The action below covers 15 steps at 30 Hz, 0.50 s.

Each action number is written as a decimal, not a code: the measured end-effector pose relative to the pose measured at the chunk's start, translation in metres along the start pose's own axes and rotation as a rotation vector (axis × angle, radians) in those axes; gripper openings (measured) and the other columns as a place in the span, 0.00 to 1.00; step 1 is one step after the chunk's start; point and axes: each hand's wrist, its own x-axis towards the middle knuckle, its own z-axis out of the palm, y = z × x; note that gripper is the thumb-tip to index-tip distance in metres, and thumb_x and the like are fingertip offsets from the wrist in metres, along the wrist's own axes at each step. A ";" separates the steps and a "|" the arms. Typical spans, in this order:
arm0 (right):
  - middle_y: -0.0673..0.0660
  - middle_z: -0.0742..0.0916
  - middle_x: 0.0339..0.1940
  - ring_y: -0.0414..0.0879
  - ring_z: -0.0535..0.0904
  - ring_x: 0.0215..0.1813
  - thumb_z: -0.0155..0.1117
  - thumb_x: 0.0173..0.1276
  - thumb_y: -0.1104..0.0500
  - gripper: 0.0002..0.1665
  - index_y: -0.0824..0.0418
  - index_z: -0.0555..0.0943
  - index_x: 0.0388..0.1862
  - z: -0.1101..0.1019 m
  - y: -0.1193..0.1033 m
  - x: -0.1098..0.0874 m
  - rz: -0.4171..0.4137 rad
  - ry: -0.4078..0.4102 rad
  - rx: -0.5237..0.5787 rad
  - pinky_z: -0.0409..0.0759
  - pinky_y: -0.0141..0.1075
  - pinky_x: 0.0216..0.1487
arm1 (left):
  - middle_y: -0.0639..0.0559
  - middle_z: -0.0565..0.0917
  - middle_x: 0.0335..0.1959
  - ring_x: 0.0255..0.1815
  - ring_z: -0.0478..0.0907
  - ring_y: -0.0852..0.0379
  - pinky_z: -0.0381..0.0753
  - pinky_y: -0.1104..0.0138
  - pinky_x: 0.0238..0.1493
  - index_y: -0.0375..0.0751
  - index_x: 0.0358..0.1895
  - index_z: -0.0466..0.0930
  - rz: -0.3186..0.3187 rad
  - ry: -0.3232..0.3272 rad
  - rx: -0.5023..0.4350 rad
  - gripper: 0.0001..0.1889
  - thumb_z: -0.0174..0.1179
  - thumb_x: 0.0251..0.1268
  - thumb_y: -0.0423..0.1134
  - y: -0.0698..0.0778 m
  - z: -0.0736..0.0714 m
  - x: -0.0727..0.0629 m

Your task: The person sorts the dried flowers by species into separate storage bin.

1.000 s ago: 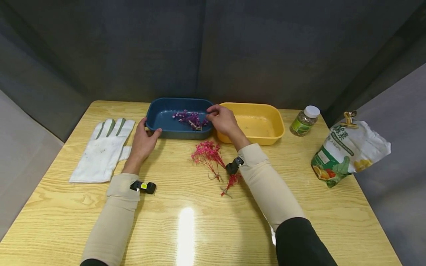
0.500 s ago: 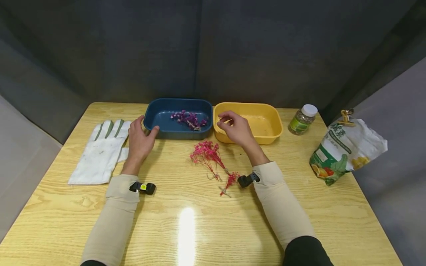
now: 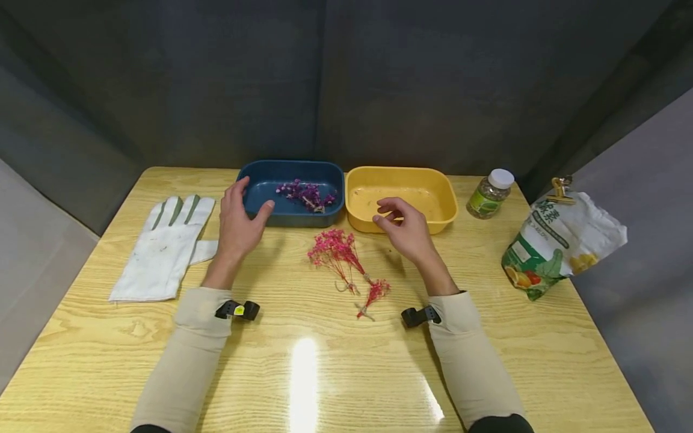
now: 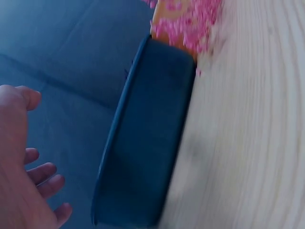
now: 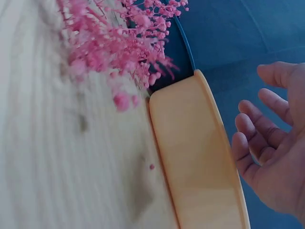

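My left hand (image 3: 240, 222) hovers over the near left corner of the blue bin (image 3: 260, 218), fingers loosely bent and holding nothing. In the left wrist view its fingers stand apart from the bin's wall. A bunch of purple dried flowers (image 3: 307, 195) lies inside that bin. Above the front rim of the yellow bin (image 3: 449, 222) is my right hand (image 3: 407, 231), relaxed and without anything in it. Pink dried flowers (image 3: 334, 245) lie on the table in front of the bins, and a smaller pink sprig (image 3: 377, 291) lies just nearer to me.
A white work glove (image 3: 162, 252) with green between its fingers lies at the left. To the right stand a jar (image 3: 487, 198) with a white lid and a printed bag (image 3: 554, 246) closed by a gold clip (image 3: 561, 191). The bins stand side by side at the table's back edge.
My right hand has left the purple flowers in the blue bin and moved right and nearer to me. The left hand has come off the blue bin's rim and shifted slightly right.
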 end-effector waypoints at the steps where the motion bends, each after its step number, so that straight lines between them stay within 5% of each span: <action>1: 0.55 0.85 0.47 0.47 0.79 0.46 0.65 0.67 0.50 0.19 0.54 0.79 0.55 -0.001 0.002 -0.002 -0.006 0.006 0.006 0.78 0.42 0.50 | 0.42 0.64 0.70 0.71 0.61 0.43 0.59 0.49 0.71 0.43 0.73 0.58 0.012 -0.014 -0.012 0.37 0.59 0.65 0.52 0.003 0.001 -0.001; 15: 0.58 0.84 0.46 0.47 0.77 0.44 0.67 0.66 0.53 0.21 0.57 0.79 0.56 -0.023 0.024 -0.015 -0.019 0.133 0.011 0.74 0.41 0.47 | 0.43 0.72 0.58 0.58 0.70 0.44 0.68 0.51 0.60 0.41 0.69 0.62 0.115 -0.186 -0.120 0.33 0.62 0.64 0.46 0.043 0.031 -0.027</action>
